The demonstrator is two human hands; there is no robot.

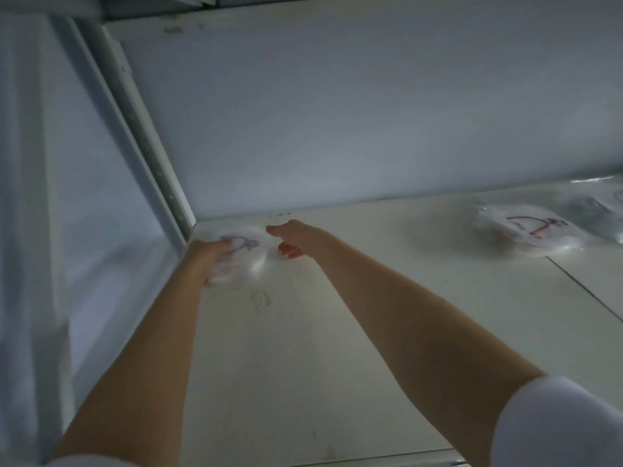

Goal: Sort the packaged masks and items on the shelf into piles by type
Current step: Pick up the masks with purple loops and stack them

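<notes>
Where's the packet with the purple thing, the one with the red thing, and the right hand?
purple-strap packet (247, 252): head view, on clear plastic below the purple strap.
red-strap packet (526, 229): head view, on the white middle by the red strap.
right hand (296, 235): head view, on the hand's back.
</notes>
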